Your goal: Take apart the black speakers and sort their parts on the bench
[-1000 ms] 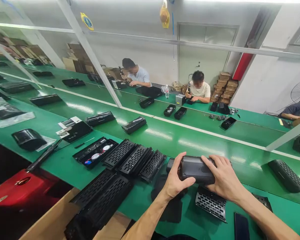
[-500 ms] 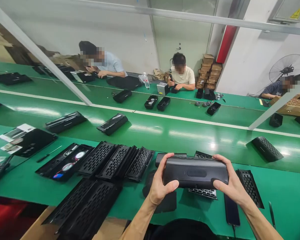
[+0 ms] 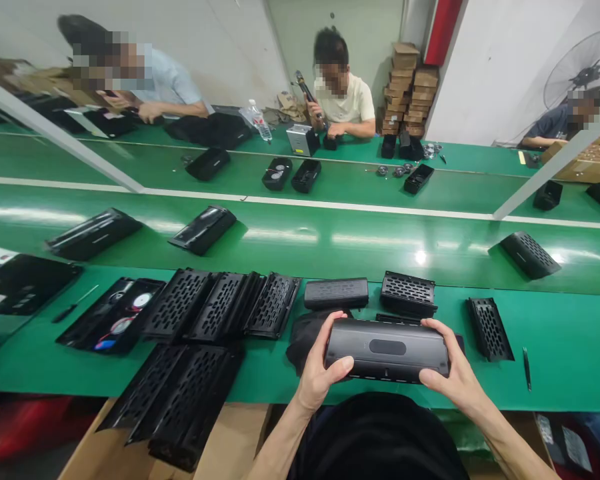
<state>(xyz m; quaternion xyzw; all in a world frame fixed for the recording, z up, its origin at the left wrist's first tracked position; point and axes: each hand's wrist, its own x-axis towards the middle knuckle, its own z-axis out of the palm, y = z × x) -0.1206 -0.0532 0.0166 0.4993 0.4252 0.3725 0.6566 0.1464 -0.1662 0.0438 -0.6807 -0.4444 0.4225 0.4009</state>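
Observation:
Between my two hands is a long black speaker housing [image 3: 387, 363], held level above the green table in front of my body. My left hand [image 3: 325, 373] grips its left end, thumb on the near face and fingers over the top edge. At the right end, my right hand [image 3: 445, 367] clasps it the same way. A plain oval panel faces me. Beneath and behind it lie a dark cloth [image 3: 300, 343] and a partly hidden black part. Just beyond are a closed black speaker [image 3: 336, 293] and a perforated black cover [image 3: 408, 293].
Several perforated covers [image 3: 180, 307] lie to the left, some overhanging the table edge. Beside them are an opened housing with wired speaker drivers [image 3: 115, 317] and a screwdriver [image 3: 75, 305]. Tweezers [image 3: 527, 370] lie right. Housings [image 3: 204, 230] rest on the green belt [image 3: 290, 250]; co-workers sit beyond.
The view has tilted down and shifted. The housing has tipped slightly and moved nearer my body, uncovering the speaker and cover behind it. Both hands keep their grip. The phone no longer shows.

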